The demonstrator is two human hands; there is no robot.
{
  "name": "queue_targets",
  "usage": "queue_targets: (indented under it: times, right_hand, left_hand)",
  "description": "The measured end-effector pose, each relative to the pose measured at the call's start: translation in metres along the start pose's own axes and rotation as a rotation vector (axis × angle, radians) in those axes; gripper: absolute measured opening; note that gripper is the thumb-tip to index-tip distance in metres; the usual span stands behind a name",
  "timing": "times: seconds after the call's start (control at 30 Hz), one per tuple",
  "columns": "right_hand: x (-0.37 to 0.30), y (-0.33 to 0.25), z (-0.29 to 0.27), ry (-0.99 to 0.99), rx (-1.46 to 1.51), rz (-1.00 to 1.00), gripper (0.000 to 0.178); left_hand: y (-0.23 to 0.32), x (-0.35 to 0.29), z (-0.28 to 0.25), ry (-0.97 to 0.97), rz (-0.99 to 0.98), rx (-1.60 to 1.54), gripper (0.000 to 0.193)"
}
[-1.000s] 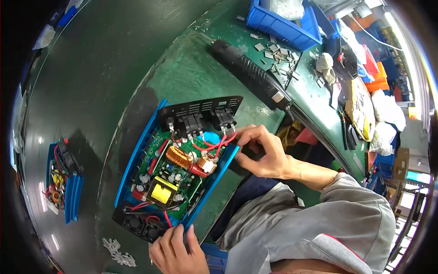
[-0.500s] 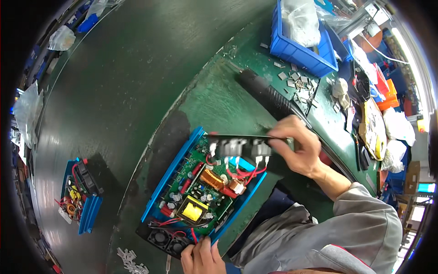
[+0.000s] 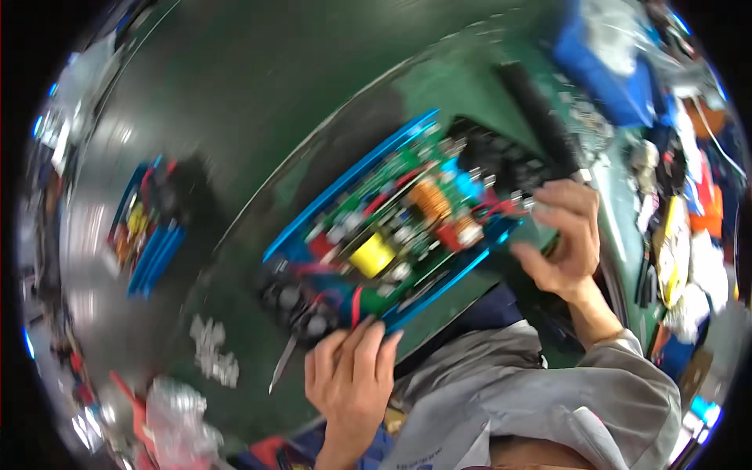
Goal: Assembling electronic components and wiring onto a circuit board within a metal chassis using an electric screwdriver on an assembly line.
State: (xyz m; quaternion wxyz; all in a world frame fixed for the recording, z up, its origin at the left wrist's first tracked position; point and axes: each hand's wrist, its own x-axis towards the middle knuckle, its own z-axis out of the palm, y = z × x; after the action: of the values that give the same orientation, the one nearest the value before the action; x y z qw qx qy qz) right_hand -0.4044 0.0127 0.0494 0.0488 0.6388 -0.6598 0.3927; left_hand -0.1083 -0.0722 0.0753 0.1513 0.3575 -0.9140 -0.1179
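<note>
A blue metal housing (image 3: 356, 182) lies open on the green table, blurred by motion, with a green circuit board (image 3: 345, 227) inside. On the board are a yellow transformer (image 3: 371, 255) and a copper coil (image 3: 430, 199). My left hand (image 3: 352, 372) rests its spread fingertips at the housing's near corner, beside the end with two black fans (image 3: 301, 305). A black end panel (image 3: 501, 160) leans outward or lies flat at the far end; red wires run near it. My right hand (image 3: 565, 235) is open beside that end, fingers curved, nothing visible between thumb and fingers.
A black electric screwdriver (image 3: 540, 113) lies beyond the panel. Behind it is a blue bin (image 3: 603, 82) with plastic bags. A second, smaller blue unit (image 3: 149, 227) sits at left. Small grey pieces (image 3: 213, 352) and a thin tool (image 3: 282, 365) lie near the front.
My right hand has let go of the end panel, which has tipped outward from upright. The view has shifted, so the housing appears higher and farther right. The left hand stays at its corner.
</note>
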Motion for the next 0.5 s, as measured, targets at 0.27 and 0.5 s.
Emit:
queue_targets:
  times: [0.27,0.5]
  right_hand:
    - [0.020,-0.021,0.010,-0.259,0.031,-0.325,0.037]
    - [0.088,-0.114,0.075,-0.324,0.401,-0.468,0.027]
  left_hand:
    - [-0.062,-0.092,-0.022,0.294,-0.562,0.035,0.023]
    - [-0.081,-0.126,-0.012,0.317,-0.404,0.086,0.015]
